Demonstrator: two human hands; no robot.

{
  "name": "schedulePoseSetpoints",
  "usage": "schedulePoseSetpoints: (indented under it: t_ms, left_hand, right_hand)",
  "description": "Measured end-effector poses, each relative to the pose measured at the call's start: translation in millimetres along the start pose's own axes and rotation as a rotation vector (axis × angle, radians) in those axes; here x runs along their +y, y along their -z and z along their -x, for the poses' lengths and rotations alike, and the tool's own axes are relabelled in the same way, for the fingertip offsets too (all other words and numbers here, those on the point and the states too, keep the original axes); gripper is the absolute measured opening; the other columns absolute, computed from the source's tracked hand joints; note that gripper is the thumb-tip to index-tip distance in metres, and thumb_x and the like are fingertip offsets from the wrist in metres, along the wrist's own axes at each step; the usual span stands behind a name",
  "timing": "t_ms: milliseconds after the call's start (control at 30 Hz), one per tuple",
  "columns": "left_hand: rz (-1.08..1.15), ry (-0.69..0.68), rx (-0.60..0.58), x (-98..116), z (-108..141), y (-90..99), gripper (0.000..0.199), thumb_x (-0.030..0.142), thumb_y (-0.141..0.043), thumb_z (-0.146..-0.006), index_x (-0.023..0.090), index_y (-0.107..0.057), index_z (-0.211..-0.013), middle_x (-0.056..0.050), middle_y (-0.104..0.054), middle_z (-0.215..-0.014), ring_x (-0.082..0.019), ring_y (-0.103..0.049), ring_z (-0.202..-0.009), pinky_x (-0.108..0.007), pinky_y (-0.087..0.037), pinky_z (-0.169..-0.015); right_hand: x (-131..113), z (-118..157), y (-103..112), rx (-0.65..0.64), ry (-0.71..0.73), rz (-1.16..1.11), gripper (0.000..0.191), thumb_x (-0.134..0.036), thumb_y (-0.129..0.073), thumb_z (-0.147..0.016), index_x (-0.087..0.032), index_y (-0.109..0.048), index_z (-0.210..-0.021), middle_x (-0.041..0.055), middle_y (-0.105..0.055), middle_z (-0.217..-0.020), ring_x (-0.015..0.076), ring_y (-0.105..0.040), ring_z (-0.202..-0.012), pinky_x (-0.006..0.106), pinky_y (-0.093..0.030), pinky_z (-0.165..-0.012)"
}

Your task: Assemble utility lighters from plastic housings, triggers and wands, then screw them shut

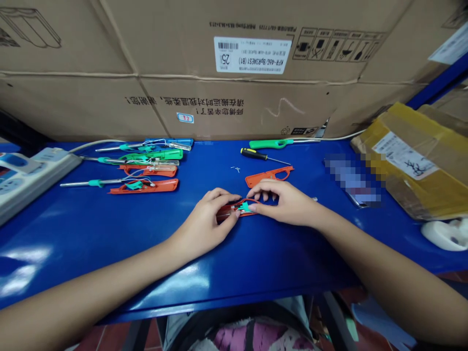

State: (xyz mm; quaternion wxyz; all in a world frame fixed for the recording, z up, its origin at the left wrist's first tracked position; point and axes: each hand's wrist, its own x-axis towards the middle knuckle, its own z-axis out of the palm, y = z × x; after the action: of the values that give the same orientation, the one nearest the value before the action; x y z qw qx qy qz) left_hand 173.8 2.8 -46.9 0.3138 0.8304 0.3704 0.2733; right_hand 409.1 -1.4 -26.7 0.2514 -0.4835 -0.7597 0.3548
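In the head view, my left hand [206, 219] has its fingers closed around the left part of an opened red stick lighter [224, 212], just above the table. The thumb and fingertips of my right hand [287, 201] close on the lighter's right part, beside its teal trigger [244, 207]. A clear fuel tank shows inside the lighter; part of it is hidden by my fingers. Just beyond my hands lies a loose orange half-shell [268, 176] with a trigger loop. A screwdriver [256, 154] with a black and yellow handle rests farther back.
Several opened lighters [153, 186] lie at left on the blue table [204, 278]. A green lighter [268, 144] lies at the back. A power strip [40, 175] stands far left; a phone [353, 183] and a taped carton [413, 161] are at right. Big cardboard [175, 58] walls the back.
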Motion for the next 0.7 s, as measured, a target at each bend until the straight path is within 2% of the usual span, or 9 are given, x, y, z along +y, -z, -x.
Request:
schedulePoseSetpoints:
  t_ms: [167, 400, 500, 600, 700]
  left_hand:
    - [-0.015, 0.001, -0.068, 1.4, -1.6, -3.3, 0.032, 0.02, -0.058, -0.093, 0.018, -0.067, -0.123, -0.011, -0.064, -0.116, -0.026, -0.064, -0.107, -0.043, -0.054, -0.092]
    - [-0.02, 0.06, -0.088, 7.9, -8.8, -3.8, 0.026, 0.026, -0.061, -0.094, 0.02, -0.07, -0.117, -0.009, -0.066, -0.109, -0.024, -0.063, -0.102, -0.04, -0.052, -0.09]
    - [-0.093, 0.051, -0.087, 10.1, -14.1, -4.0, 0.026, 0.026, -0.062, -0.093, 0.02, -0.071, -0.117, -0.008, -0.066, -0.107, -0.024, -0.063, -0.101, -0.04, -0.051, -0.089]
    - [-0.109, 0.062, -0.103, 9.0, -18.5, -2.4, 0.028, 0.024, -0.062, -0.092, 0.02, -0.07, -0.119, -0.008, -0.066, -0.109, -0.024, -0.064, -0.098, -0.037, -0.052, -0.082]
    - [-0.082, 0.069, -0.124, 6.2, -21.1, -0.5, 0.028, 0.023, -0.063, -0.092, 0.02, -0.071, -0.118, -0.008, -0.067, -0.111, -0.022, -0.065, -0.095, -0.035, -0.053, -0.078]
  right_hand:
    - [2.1, 0.3, -1.8, -0.012, 0.03, 0.022, 0.015, -0.023, -0.071, -0.083, -0.018, -0.07, -0.097, 0.003, -0.067, -0.089, 0.015, -0.059, -0.08, 0.029, -0.051, -0.075]
    - [0.5, 2.0, -1.4, 0.008, 0.194, 0.2, 0.013, -0.022, -0.069, -0.088, -0.02, -0.07, -0.101, 0.0041, -0.068, -0.094, 0.0178, -0.059, -0.089, 0.031, -0.047, -0.078]
    - [2.7, 2.3, 0.2, 0.022, 0.175, 0.15, 0.012, -0.023, -0.069, -0.089, -0.02, -0.07, -0.101, 0.004, -0.068, -0.095, 0.017, -0.06, -0.087, 0.03, -0.049, -0.077]
    - [9.0, 1.6, 7.4, 0.05, 0.145, 0.081, 0.018, -0.026, -0.071, -0.087, -0.02, -0.069, -0.104, 0.0043, -0.067, -0.099, 0.0158, -0.061, -0.085, 0.03, -0.051, -0.077]
    - [14.2, 1.2, 16.5, -0.033, 0.106, 0.078, 0.029, -0.031, -0.075, -0.084, -0.021, -0.068, -0.11, 0.0052, -0.068, -0.107, 0.0184, -0.062, -0.094, 0.033, -0.052, -0.084]
